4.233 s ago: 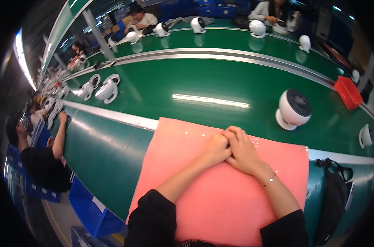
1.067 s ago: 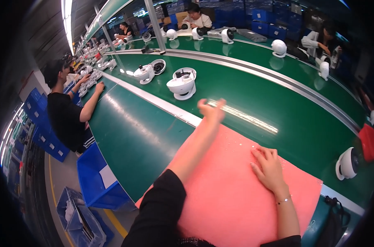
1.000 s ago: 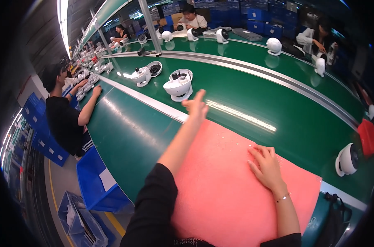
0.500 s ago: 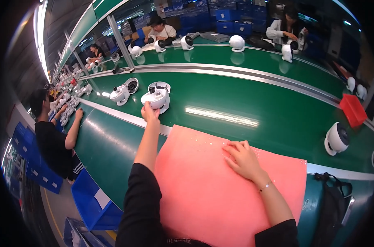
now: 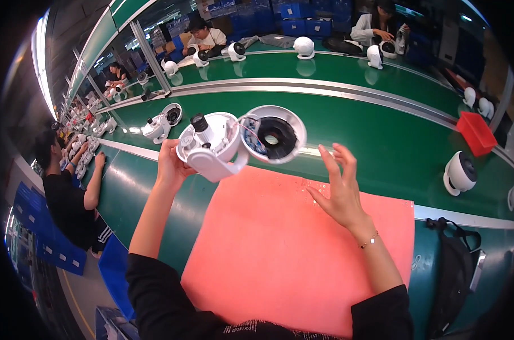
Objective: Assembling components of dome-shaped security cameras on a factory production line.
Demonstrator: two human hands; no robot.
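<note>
My left hand (image 5: 173,168) grips an opened white security camera (image 5: 218,165) by its left side, lifted near the far left corner of a pink mat (image 5: 291,249). Its body shows a black lens barrel (image 5: 199,123) and white inner parts. Thin wires lead from it to the other round shell half (image 5: 297,127), which has a black ring and a circuit board inside. My right hand (image 5: 344,195) is open and holds nothing, its fingers spread to the right of that shell. Tiny screws (image 5: 323,186) lie scattered along the mat's far edge.
Another opened camera (image 5: 156,128) stands on the green conveyor farther left. A closed white camera (image 5: 459,174) and a red bin (image 5: 476,134) are at the right. A black bag (image 5: 456,277) lies beside the mat. Co-workers sit across the line, and one (image 5: 70,192) works at left.
My left hand has lifted the opened camera off the conveyor and brought it nearer, its shell half now swung to the right. My right hand has risen from the mat, fingers spreading.
</note>
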